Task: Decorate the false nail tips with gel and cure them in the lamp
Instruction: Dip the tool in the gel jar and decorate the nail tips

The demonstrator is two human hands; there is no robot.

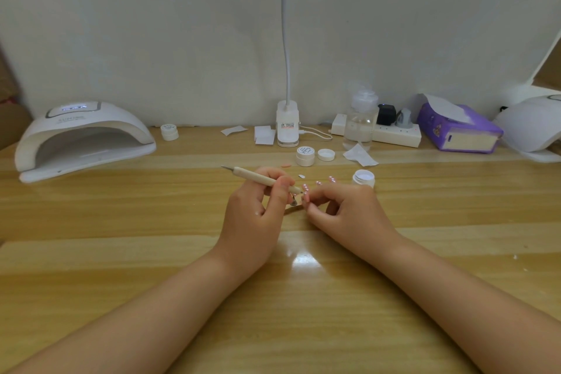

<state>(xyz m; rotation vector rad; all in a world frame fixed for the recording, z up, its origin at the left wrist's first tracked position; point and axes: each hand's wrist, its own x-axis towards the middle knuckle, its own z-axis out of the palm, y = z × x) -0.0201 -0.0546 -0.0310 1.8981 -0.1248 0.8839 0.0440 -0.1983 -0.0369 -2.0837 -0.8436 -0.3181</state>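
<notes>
Head view, frame centre: left hand point(258, 206) grips dotting pen point(261, 178); right hand point(340, 206) pinches nail tip point(306, 198). Advice: brace wrists on table point(121, 237), dab lightly.

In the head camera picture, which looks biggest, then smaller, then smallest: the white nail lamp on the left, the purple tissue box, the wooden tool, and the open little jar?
1. White nail lamp, biggest by far.
2. Purple tissue box.
3. Wooden tool held in the left hand.
4. Open little jar, smallest.

The tool lies nearer the camera than the lamp and box, so it may look a bit big.
</notes>
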